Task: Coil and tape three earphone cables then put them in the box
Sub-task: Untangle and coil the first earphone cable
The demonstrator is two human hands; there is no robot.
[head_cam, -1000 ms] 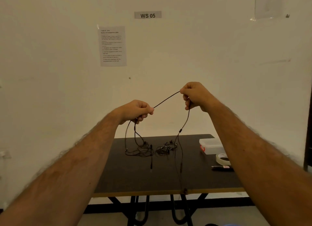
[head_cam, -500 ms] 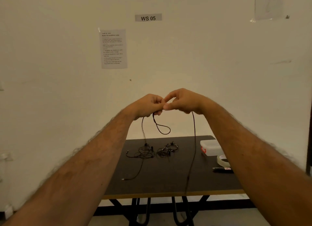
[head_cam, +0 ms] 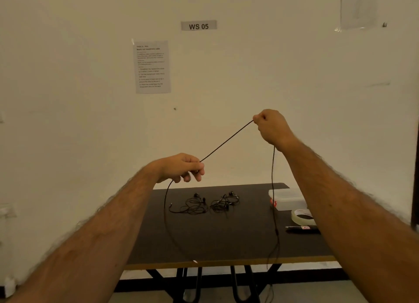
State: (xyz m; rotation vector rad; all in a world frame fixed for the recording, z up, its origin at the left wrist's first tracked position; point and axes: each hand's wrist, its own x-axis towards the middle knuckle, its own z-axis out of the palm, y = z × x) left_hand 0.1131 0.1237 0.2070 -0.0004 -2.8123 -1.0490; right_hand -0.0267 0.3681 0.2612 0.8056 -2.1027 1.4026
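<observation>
Both hands are working in the open air in front of the desk (head_cam: 226, 239), well above its top. The left hand (head_cam: 181, 166) is curling its grip closed around a black earphone cable (head_cam: 226, 142), and the right hand (head_cam: 271, 126), higher up, is pinching the same cable, which is stretching taut between them. One end is drooping from the left hand in a wide arc toward the desk's front edge; the other is hanging straight down from the right hand past that edge. Two tangled earphone cables (head_cam: 204, 205) are lying mid-desk. The box (head_cam: 286, 199), a tape roll (head_cam: 302, 216) and a pen-like tool (head_cam: 302, 228) are sitting near the right edge.
</observation>
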